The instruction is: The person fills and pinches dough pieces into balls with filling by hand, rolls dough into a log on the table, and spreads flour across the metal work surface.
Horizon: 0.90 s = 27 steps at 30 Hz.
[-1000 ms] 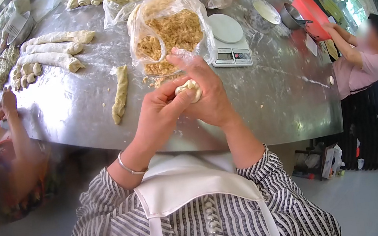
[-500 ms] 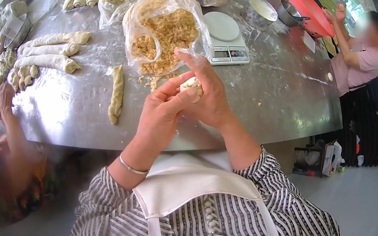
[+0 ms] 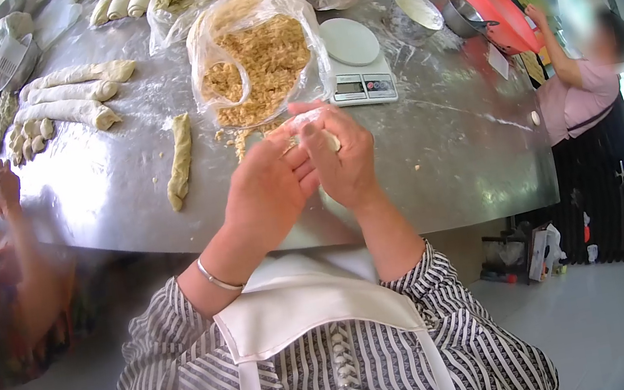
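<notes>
A small pale piece of dough is held between my two hands, mostly covered by the fingers. My left hand, with a silver bangle at the wrist, cups it from the left, its fingertips tucked against the other palm. My right hand is closed round the dough, thumb across it and flour on the fingers. Just beyond the hands lies an open plastic bag of crumbly golden filling, with crumbs spilled at its near edge. A twisted dough strip rests on the metal table to the left.
A kitchen scale stands right of the bag. Long dough rolls and small dough pieces lie at left. Farther right are a flour bowl, a metal pot and a red basin. Co-workers are at both sides.
My right hand's raised fingers have folded down over the dough, hiding more of it. My left hand has turned its palm more upward. The view has shifted slightly.
</notes>
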Available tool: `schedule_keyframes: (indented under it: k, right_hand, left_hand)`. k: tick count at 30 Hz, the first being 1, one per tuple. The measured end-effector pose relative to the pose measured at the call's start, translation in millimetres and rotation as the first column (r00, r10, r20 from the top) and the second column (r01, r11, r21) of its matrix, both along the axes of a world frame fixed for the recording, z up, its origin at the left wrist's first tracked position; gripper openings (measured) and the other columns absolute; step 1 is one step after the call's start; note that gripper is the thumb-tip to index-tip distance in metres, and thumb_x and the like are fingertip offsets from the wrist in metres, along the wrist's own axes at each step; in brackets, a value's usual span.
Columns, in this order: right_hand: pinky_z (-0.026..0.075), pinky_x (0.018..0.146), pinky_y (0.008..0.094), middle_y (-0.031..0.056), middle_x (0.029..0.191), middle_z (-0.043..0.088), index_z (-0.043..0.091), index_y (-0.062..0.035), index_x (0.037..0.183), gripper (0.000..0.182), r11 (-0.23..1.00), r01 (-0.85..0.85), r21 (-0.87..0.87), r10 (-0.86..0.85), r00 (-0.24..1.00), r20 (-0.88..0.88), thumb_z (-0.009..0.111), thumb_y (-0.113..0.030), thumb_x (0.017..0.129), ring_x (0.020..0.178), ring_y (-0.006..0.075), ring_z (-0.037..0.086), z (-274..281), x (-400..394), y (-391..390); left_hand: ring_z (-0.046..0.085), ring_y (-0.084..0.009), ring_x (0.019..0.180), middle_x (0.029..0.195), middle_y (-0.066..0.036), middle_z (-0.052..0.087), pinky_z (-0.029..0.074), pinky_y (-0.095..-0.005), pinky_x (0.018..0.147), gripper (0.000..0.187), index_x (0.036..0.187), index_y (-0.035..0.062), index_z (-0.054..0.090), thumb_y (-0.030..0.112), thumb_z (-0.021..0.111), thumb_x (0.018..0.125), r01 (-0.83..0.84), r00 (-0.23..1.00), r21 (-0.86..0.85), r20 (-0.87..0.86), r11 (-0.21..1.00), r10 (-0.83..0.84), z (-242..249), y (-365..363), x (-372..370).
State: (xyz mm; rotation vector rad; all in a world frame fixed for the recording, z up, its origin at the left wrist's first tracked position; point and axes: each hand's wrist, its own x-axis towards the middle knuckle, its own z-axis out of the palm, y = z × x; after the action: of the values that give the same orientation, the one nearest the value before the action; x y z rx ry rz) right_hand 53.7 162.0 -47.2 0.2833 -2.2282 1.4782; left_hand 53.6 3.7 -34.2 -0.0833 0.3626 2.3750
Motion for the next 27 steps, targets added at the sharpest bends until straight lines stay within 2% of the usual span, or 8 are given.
schedule_keyframes:
  k: [5,8,10,12,13,20,23,27]
  right_hand:
    - [0.051,0.103,0.0394,0.0182,0.123,0.072,0.074,-0.0003,0.114,0.074,0.863,-0.067,-0.501,0.212,0.948,0.238,0.037,-0.065,0.107,0.117,0.0315,0.068,-1.9,3.5,1.1]
    - [0.05,0.104,0.0396,0.0186,0.127,0.071,0.069,-0.0012,0.128,0.079,0.361,0.068,-0.93,0.208,0.966,0.151,0.028,-0.066,0.108,0.114,0.0279,0.068,17.8,2.4,-20.6]
    - [0.053,0.101,0.0417,0.0183,0.128,0.07,0.067,-0.0008,0.13,0.068,0.605,-0.011,-0.796,0.242,0.955,0.171,0.035,-0.057,0.11,0.113,0.0281,0.069,20.8,9.0,-8.0]
    - [0.054,0.1,0.0427,0.0184,0.127,0.07,0.068,-0.0006,0.128,0.064,0.931,-0.119,-0.345,0.239,0.914,0.327,0.04,-0.055,0.11,0.114,0.0301,0.069,14.9,14.7,10.6]
    - [0.048,0.106,0.0409,0.0155,0.113,0.074,0.069,-0.0018,0.128,0.057,0.867,-0.139,-0.478,0.275,0.934,0.227,0.044,-0.051,0.111,0.117,0.0289,0.069,6.2,10.4,9.1]
    - [0.047,0.107,0.042,0.0181,0.115,0.074,0.071,0.0021,0.115,0.06,0.488,0.067,-0.87,0.192,0.964,0.182,0.037,-0.048,0.113,0.117,0.0271,0.068,23.1,8.1,-13.6]
    - [0.042,0.113,0.0429,0.0187,0.133,0.067,0.066,0.002,0.128,0.065,0.767,-0.072,-0.637,0.248,0.95,0.191,0.034,-0.053,0.112,0.128,0.0267,0.061,-2.0,9.0,2.4]
    - [0.047,0.109,0.0404,0.0187,0.132,0.067,0.066,0.0024,0.126,0.064,0.765,-0.122,-0.632,0.339,0.912,0.233,0.033,-0.051,0.112,0.128,0.0267,0.061,-0.3,14.9,11.4]
  left_hand:
    - [0.064,-0.0163,0.116,0.127,-0.009,0.064,0.056,-0.0329,0.099,0.033,0.132,0.0031,0.055,0.01,0.066,0.101,-0.085,0.983,-0.268,-0.177,0.96,0.038,-16.5,12.7,5.9]
    - [0.065,-0.0165,0.115,0.125,-0.008,0.065,0.056,-0.0334,0.1,0.03,0.13,0.0025,0.057,0.013,0.066,0.103,-0.09,0.984,-0.314,-0.176,0.945,0.035,-22.1,9.1,0.3]
    - [0.066,-0.0164,0.114,0.124,-0.007,0.066,0.057,-0.0334,0.099,0.033,0.131,0.0024,0.056,0.013,0.068,0.102,-0.054,0.986,-0.311,-0.17,0.949,0.0,-23.7,5.3,-2.0]
    - [0.067,-0.0155,0.111,0.122,-0.007,0.066,0.058,-0.0321,0.097,0.031,0.13,0.0027,0.057,0.014,0.068,0.102,-0.016,0.98,-0.33,-0.192,0.944,-0.051,-20.6,6.5,0.2]
    - [0.067,-0.015,0.11,0.121,-0.007,0.067,0.059,-0.0314,0.096,0.031,0.129,0.0028,0.058,0.014,0.068,0.102,0.003,0.976,-0.34,-0.205,0.94,-0.077,-18.9,7.1,1.2]
    - [0.068,-0.0156,0.106,0.123,-0.008,0.066,0.059,-0.0311,0.096,0.032,0.132,0.0022,0.056,0.014,0.066,0.104,-0.06,0.973,-0.331,-0.229,0.942,-0.018,-18.5,8.3,2.5]
    - [0.068,-0.0167,0.109,0.125,-0.009,0.065,0.058,-0.0322,0.097,0.032,0.132,0.0015,0.054,0.014,0.065,0.104,0.018,0.975,-0.28,-0.206,0.96,-0.078,-23.4,7.1,0.9]
    - [0.069,-0.0175,0.106,0.124,-0.011,0.066,0.06,-0.0327,0.094,0.03,0.132,0.0004,0.054,0.017,0.06,0.107,-0.033,0.975,-0.302,-0.219,0.953,-0.035,-15.6,14.3,8.5]
